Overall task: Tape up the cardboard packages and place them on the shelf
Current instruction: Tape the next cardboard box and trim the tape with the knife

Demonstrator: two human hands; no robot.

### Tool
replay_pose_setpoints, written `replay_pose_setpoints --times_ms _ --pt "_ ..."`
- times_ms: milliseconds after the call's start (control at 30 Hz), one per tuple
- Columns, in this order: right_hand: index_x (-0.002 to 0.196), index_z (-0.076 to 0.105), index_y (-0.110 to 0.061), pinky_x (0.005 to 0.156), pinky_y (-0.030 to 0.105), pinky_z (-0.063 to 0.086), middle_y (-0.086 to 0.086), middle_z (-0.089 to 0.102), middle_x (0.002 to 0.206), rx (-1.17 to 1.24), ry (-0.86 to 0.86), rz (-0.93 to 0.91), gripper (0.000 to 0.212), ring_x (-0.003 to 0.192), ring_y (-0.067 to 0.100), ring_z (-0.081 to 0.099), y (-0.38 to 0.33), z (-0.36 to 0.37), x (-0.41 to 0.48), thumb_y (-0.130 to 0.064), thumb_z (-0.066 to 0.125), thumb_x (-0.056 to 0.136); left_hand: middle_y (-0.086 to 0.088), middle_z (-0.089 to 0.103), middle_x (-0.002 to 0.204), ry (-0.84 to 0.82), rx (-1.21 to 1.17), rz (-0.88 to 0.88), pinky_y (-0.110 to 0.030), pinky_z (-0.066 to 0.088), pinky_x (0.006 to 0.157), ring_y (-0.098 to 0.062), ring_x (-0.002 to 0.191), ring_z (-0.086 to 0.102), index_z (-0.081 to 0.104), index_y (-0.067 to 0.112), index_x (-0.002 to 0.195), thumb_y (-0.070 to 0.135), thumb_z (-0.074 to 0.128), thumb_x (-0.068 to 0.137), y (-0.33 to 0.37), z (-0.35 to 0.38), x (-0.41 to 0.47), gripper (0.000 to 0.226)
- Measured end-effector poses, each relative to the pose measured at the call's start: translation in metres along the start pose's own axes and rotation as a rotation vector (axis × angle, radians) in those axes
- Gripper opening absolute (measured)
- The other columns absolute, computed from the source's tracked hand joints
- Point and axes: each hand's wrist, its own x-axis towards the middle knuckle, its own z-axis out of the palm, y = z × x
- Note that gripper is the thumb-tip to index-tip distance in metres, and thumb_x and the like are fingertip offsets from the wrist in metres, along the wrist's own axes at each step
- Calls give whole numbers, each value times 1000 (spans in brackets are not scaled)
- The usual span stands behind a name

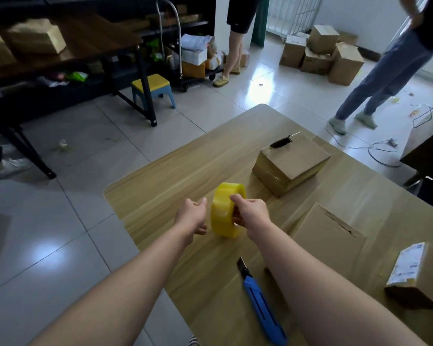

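- Head view, centre of the frame: the right grip (251,212) is wrapped around the tape roll (225,213). Its fingers hook into the core, and the yellow roll stands on edge low over the desk (160,176).
- The left grip (191,216) sits just beside the roll's left face with its fingers curled and thumb near the rim. Whether it has the loose tape end pinched, I cannot tell.
- My read: this is the hunt for the tape end, before any strip goes on a box. The next move calls for peeling that end free, drawing out a length and bringing it to an unsealed seam.
- Right of the hands, the flat box (328,236) shows a gap along its top, so it looks the likeliest candidate. Nothing inside it shows.
- Lower right, the labelled box (418,275) has a ragged corner, and its contents are hidden.
- Centre right, the glossy box (293,163) looks wrapped in tape already, with a black knife (281,142) lying on top.
- Bottom centre, a blue cutter (260,303) lies on the desk between the forearms, handy for the cut.
- Upper left, the dark shelf (90,43) already carries a blurred box (35,36).
- Top middle, a cart (179,46) is loaded with parcels. At upper right, stacked cartons (320,53) sit on the floor.
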Motion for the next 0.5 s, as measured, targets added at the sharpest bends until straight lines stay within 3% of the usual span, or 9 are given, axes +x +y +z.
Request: replay_pose_setpoints --times_ms 100,200,300,500 --pt "76 66 -4 66 35 54 10 64 74 66 42 -6 26 62 23 60 0 -4 2 -28 76 80 -18 57 81 -162 -65 -96 -36 53 56 -29 58 59 46 0 124 45 42 100 10 10 -9 51" --pt "69 65 -7 74 41 54 10 64 71 138 83 -36 27 65 25 60 -4 -10 3 -28 76 80 -20 58 82 -235 -128 -153 -37 53 56 -31 61 60 43 -1 126 46 42 100 18 19 -15 54" --pt "69 67 -7 72 41 53 8 63 70 177 107 -78 25 67 25 59 -8 -16 2 -28 76 81 -17 59 82 -292 -218 -180 -36 53 57 -30 65 60 50 0 108 44 42 101 27 28 -19 45" --pt "75 68 -6 78 44 55 9 63 75 236 159 -126 23 74 25 60 -17 -30 -5 -28 77 80 -6 54 70 -266 -277 -68 -17 39 40 -16 54 51 51 13 80 25 45 102 44 45 -21 26"
